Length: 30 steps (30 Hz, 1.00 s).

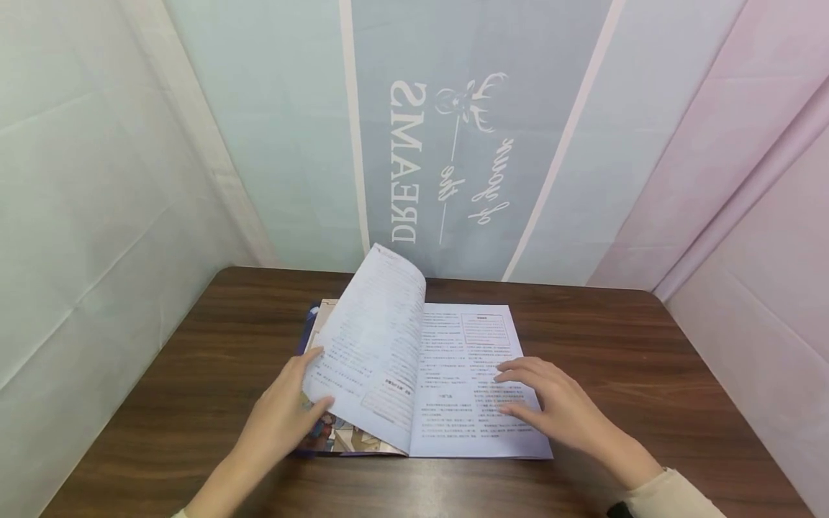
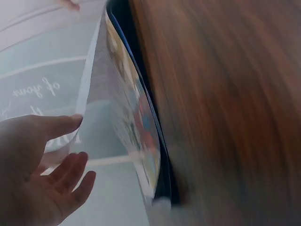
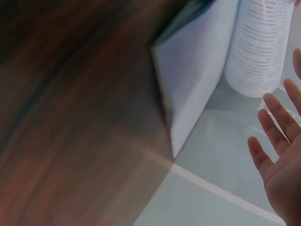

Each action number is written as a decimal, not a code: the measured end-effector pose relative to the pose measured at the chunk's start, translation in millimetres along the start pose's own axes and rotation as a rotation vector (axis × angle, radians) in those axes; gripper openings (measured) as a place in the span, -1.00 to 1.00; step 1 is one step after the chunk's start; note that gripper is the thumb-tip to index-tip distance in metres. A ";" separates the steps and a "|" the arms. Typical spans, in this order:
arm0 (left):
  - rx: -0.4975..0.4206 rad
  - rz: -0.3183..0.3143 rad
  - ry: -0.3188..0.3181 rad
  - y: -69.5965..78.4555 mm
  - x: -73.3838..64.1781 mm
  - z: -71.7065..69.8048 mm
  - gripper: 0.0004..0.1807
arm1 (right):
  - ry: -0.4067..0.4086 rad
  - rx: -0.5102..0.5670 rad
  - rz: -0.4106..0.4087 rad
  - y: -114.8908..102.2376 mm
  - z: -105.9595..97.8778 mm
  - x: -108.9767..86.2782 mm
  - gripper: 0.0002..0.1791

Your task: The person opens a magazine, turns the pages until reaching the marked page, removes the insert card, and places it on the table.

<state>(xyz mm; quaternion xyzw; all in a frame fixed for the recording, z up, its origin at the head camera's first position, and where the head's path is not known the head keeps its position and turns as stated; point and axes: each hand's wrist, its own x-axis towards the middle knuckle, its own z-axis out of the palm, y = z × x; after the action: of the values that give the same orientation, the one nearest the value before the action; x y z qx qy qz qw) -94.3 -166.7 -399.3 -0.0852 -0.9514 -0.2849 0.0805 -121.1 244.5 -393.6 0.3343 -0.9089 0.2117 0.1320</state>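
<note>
An open book (image 1: pixel 447 439) lies on the table, its right page printed with columns of text. One leaf (image 1: pixel 382 316) stands lifted and curved on the left side, over a colourful illustrated page (image 1: pixel 350 439). My left hand (image 1: pixel 285 406) pinches the outer edge of that leaf; the left wrist view shows the thumb (image 2: pixel 66 125) on one side of the paper and fingers behind it. Above the outer edge of the right page is my right hand (image 1: pixel 550 399), fingers spread and holding nothing. In the right wrist view those fingers (image 3: pixel 277 110) are loosely extended near the raised leaf (image 3: pixel 256 52).
The dark wood-grain table (image 1: pixel 615 345) extends around the book on all sides. Behind it hangs a blue-grey curtain (image 1: pixel 544 86) with white lettering and a deer-head print. Pale cloth (image 1: pixel 84 216) hangs along the left side, and pinkish cloth (image 1: pixel 732 187) along the right.
</note>
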 end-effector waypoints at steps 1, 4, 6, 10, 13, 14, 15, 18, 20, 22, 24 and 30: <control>0.020 0.007 -0.009 -3.8 -0.6 -1.5 -0.16 | -0.015 0.003 0.000 1.4 0.4 -2.9 -0.57; 0.069 0.034 -0.029 -14.9 -2.9 -6.7 -0.25 | -0.049 0.011 -0.002 5.8 1.4 -11.8 -0.57; 0.094 0.047 -0.051 -21.4 -5.3 -9.7 -0.28 | -0.066 0.007 0.004 8.1 2.0 -17.6 -0.56; 0.142 0.054 -0.117 -31.6 -12.3 -12.7 -0.32 | -0.104 -0.006 0.020 13.2 3.1 -27.8 -0.55; 0.177 0.043 -0.175 -37.8 -17.6 -12.8 -0.31 | -0.153 -0.017 0.045 17.0 3.0 -34.5 -0.55; 0.190 0.039 -0.195 -39.8 -18.9 -12.4 -0.31 | -0.168 -0.015 0.051 17.6 2.5 -36.4 -0.56; 0.204 0.035 -0.214 -41.7 -20.1 -11.9 -0.31 | -0.177 -0.014 0.052 18.3 2.2 -38.2 -0.56; 0.240 0.029 -0.259 -47.6 -21.9 -11.2 -0.32 | -0.205 -0.015 0.064 21.0 1.5 -42.7 -0.56; 0.258 0.039 -0.266 -51.3 -22.6 -10.9 -0.33 | -0.225 -0.014 0.075 22.4 1.5 -45.3 -0.57; 0.269 0.069 -0.261 -55.2 -23.3 -11.5 -0.33 | -0.253 -0.022 0.100 24.4 1.6 -48.2 -0.56; 0.269 0.105 -0.256 -59.0 -24.1 -12.5 -0.30 | -0.283 -0.025 0.121 25.9 1.3 -50.3 -0.55; 0.239 0.199 -0.298 -72.2 -23.1 -12.6 -0.23 | -0.345 0.003 0.191 29.0 -1.2 -53.1 -0.46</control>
<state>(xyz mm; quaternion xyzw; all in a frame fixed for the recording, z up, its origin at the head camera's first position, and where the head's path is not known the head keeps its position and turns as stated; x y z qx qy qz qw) -85.5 -235.8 -431.7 -0.2095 -0.9667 -0.1449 -0.0238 -100.9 294.3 -421.4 0.2780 -0.9453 0.1643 -0.0470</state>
